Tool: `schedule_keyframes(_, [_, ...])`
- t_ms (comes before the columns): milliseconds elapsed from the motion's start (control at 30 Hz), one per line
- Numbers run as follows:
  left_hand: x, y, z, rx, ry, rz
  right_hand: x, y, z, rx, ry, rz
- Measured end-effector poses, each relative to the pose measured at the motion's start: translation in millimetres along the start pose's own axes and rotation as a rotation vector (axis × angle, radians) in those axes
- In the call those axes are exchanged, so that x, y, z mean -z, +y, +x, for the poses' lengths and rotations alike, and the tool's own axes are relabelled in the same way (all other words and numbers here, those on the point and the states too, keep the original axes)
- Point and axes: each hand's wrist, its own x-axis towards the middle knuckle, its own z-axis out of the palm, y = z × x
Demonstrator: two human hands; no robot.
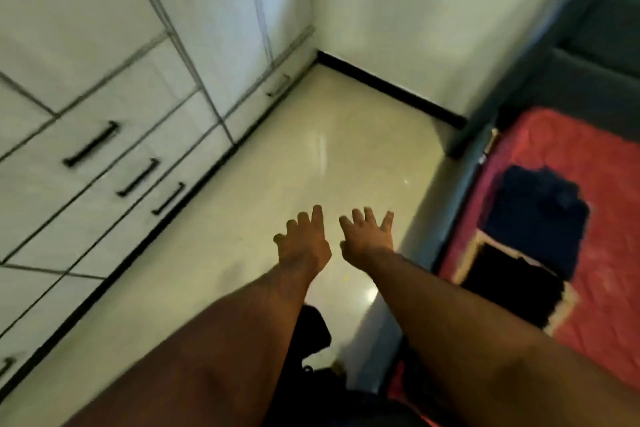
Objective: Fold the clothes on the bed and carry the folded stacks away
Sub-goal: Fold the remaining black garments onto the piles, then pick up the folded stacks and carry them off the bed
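Both my arms stretch forward over the floor. My left hand (304, 239) and my right hand (367, 236) hang side by side with fingers spread, holding nothing. At the right lies the bed (613, 191) with a red cover. On it sit a folded dark blue garment (540, 215) and, nearer to me, a folded black garment (512, 288) edged by something cream. Both garments lie to the right of my right hand, apart from it. The picture is blurred by motion.
A white wardrobe (104, 97) with black-handled drawers fills the left side. Glossy cream floor (311, 156) runs between wardrobe and bed to a white wall with a black skirting (388, 87). A grey headboard (568, 45) rises at the upper right. Something dark lies by my feet (311, 326).
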Motion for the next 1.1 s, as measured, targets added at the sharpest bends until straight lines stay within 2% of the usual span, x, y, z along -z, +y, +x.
schedule_keyframes(233, [59.5, -175.5, 31.2, 0.348, 0.095, -0.165, 82.3, -176.4, 96.9, 0.389, 0.026, -0.205])
schedule_keyframes(367, [61.3, -262.9, 79.6, 0.447, 0.039, -0.241, 91.0, -264.4, 166.7, 0.552, -0.039, -0.267])
schedule_keyframes(500, [40.5, -346.6, 156.0, 0.498, 0.005, -0.295, 72.3, -340.8, 262.2, 0.65, -0.159, -0.297])
schedule_keyframes(633, [-15.3, -426.5, 246.4, 0.539, 0.044, -0.357, 13.0, -396.4, 372.6, 0.765, -0.239, -0.279])
schedule_keyframes(800, [-130.2, -519.2, 366.5, 0.595, -0.049, -0.331, -107.3, -452.2, 520.2, 0.895, -0.358, -0.436])
schedule_keyframes(967, [-213.2, -585.0, 470.7, 0.593, -0.02, -0.408, -192.1, -508.3, 634.7, 0.968, -0.285, -0.589])
schedule_keyframes(1100, [-254.6, -603.9, 514.4, 0.605, -0.023, -0.404, -225.2, -539.1, 674.8, 1.002, -0.257, -0.679])
